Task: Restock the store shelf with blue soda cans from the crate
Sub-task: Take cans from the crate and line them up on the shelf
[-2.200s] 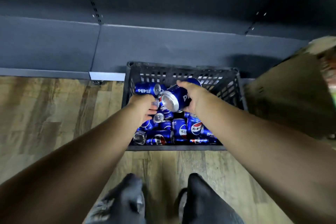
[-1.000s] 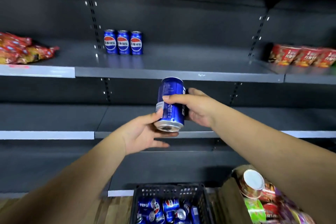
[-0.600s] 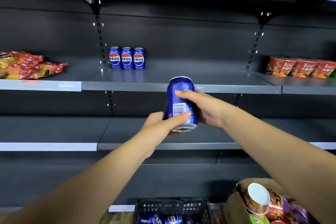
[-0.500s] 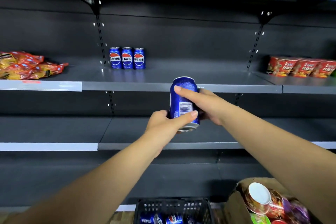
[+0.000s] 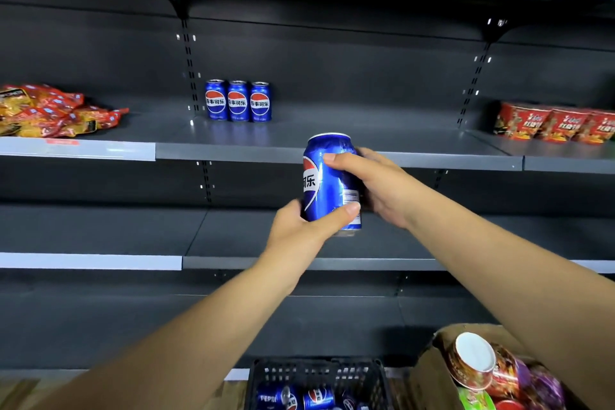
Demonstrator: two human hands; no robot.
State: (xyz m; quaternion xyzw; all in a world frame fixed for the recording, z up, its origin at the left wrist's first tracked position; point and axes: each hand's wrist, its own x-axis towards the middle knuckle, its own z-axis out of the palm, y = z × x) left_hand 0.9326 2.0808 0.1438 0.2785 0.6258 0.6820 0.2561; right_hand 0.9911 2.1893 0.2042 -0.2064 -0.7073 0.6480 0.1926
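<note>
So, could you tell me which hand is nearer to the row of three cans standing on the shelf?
Left. The left hand grips the held can's lower part, just below-right of the three cans; the right hand sits farther right.

Left hand (image 5: 301, 226): forearm reaching up from 7 o'clock, thumb laid across the lower front of the blue can (image 5: 327, 183), fingers behind. Right hand (image 5: 379, 188): forearm reaching in from 4 o'clock, fingers curled round the can's upper side.

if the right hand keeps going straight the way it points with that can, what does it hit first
Probably nothing soon. The right hand, gripping the blue can with the left hand, points up and left toward the shelf. Its bare surface lies ahead, right of the three standing cans; depth is unclear.
</note>
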